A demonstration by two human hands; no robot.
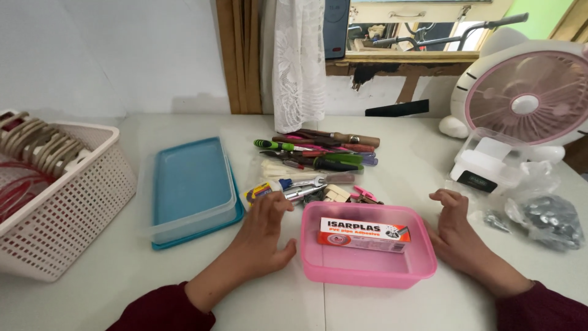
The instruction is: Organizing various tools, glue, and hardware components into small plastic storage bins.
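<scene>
A pink plastic box (367,270) sits on the white table near me, with a red and white carton (364,235) lying inside it. My left hand (264,236) rests on the table just left of the pink box, fingers apart, fingertips near a small glue tube (264,191). My right hand (458,233) rests on the table just right of the box, fingers curled loosely, holding nothing. Behind the box lies a pile of hand tools (318,160): pliers, screwdrivers, a wrench.
A blue lid under a clear lidded container (191,187) lies left of the tools. A white lattice basket (73,208) stands at far left. At right are a clear box (490,162), a plastic bag of metal parts (548,217) and a pink fan (527,101).
</scene>
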